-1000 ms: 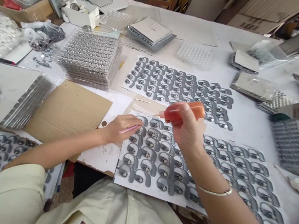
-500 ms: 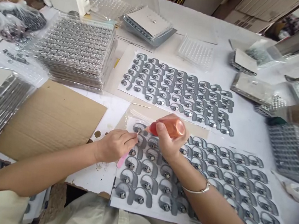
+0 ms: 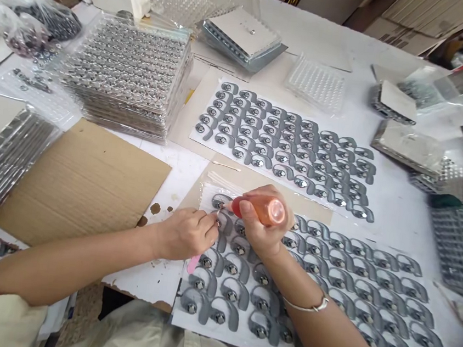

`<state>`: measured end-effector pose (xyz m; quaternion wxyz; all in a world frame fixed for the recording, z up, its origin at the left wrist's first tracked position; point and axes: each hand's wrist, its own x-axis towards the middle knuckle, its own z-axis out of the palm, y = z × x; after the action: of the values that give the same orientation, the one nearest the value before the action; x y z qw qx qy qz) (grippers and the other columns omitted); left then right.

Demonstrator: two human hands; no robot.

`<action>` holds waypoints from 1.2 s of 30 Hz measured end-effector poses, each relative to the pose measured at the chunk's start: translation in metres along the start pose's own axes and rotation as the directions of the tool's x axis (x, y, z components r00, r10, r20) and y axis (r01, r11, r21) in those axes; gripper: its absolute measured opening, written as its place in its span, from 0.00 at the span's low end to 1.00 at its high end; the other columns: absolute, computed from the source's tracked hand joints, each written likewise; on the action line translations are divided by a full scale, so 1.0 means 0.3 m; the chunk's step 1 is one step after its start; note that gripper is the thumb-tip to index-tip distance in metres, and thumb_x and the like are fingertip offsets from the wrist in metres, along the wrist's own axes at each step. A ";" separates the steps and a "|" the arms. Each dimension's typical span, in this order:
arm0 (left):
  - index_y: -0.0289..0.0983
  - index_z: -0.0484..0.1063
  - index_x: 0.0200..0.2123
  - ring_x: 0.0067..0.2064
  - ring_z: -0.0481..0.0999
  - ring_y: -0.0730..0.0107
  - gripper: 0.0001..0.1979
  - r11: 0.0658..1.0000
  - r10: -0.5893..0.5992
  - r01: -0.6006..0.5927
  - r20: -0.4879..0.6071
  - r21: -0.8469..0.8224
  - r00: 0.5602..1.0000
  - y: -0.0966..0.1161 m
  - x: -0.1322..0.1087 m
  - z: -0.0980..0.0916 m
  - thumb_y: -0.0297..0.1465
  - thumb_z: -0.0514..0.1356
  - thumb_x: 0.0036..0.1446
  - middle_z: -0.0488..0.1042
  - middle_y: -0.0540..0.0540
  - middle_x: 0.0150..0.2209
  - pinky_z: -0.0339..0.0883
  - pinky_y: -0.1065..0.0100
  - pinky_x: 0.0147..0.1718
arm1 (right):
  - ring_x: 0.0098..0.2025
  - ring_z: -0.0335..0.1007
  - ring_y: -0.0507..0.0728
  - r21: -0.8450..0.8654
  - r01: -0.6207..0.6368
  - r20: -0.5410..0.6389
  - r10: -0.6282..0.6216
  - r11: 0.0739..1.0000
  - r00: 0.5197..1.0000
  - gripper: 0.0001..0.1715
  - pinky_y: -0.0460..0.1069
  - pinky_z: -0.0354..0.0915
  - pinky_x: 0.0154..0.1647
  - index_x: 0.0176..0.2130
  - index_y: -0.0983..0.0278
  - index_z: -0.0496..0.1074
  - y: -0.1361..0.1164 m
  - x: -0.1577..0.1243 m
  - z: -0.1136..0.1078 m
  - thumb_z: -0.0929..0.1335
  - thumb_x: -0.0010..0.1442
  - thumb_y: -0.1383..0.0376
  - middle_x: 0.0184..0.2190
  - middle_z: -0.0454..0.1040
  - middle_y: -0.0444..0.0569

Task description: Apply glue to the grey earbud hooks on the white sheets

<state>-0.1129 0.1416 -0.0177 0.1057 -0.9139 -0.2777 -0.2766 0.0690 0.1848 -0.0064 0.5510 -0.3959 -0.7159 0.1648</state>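
Note:
My right hand [image 3: 265, 224] is wrapped round a red-orange squeeze bottle [image 3: 267, 209], tilted with its narrow nozzle toward the left. The nozzle tip is close to a grey hook-shaped piece with a shiny stone [image 3: 221, 201] at the top left corner of the near sheet [image 3: 183, 320]. My left hand [image 3: 192, 234] pinches a slim tool with a flat pink end [image 3: 193, 264]; its thin tip meets the same spot, though contact is too small to make out. Rows of similar grey pieces cover this sheet, partly hidden under my right forearm.
A second sheet of grey pieces [image 3: 287, 140] lies beyond. At left are a cardboard sheet [image 3: 85, 180] and a tall stack of clear trays [image 3: 121, 73]. A cotton swab [image 3: 226, 166] rests behind my hands. More trays [image 3: 457, 247] stand at right.
The view has shifted slightly, so most things sit a little further right. Both hands keep their grip, and the nozzle and tool tip stay at the same corner piece.

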 end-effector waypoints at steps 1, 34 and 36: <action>0.30 0.71 0.31 0.28 0.76 0.66 0.08 1.000 -0.003 0.003 -0.007 -0.002 1.000 0.001 0.000 0.002 0.20 0.53 0.57 0.78 0.37 0.34 0.69 0.67 0.21 | 0.25 0.66 0.52 -0.002 0.001 0.003 -0.001 1.000 1.000 0.07 0.49 0.64 0.25 0.33 0.64 0.70 -0.001 0.001 0.001 0.71 0.55 0.65 0.26 0.70 0.45; 0.31 0.70 0.31 0.30 0.76 0.67 0.08 1.000 0.000 0.000 0.046 -0.007 0.999 0.003 -0.008 0.012 0.21 0.52 0.59 0.78 0.37 0.35 0.71 0.67 0.24 | 0.26 0.67 0.53 -0.069 0.075 0.029 -0.073 0.995 0.997 0.05 0.50 0.65 0.27 0.31 0.62 0.69 -0.011 0.003 0.005 0.71 0.56 0.66 0.25 0.71 0.44; 0.30 0.71 0.32 0.30 0.76 0.66 0.08 1.000 0.004 -0.003 0.035 -0.011 0.999 0.002 -0.007 0.011 0.21 0.52 0.59 0.78 0.36 0.36 0.71 0.67 0.24 | 0.26 0.67 0.53 -0.068 0.073 0.026 -0.071 0.995 0.997 0.05 0.49 0.65 0.27 0.31 0.62 0.69 -0.009 0.002 0.005 0.71 0.56 0.66 0.25 0.71 0.44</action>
<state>-0.1126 0.1411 -0.0216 0.0962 -0.9196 -0.2764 -0.2620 0.0665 0.1837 -0.0048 0.5341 -0.3866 -0.7414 0.1247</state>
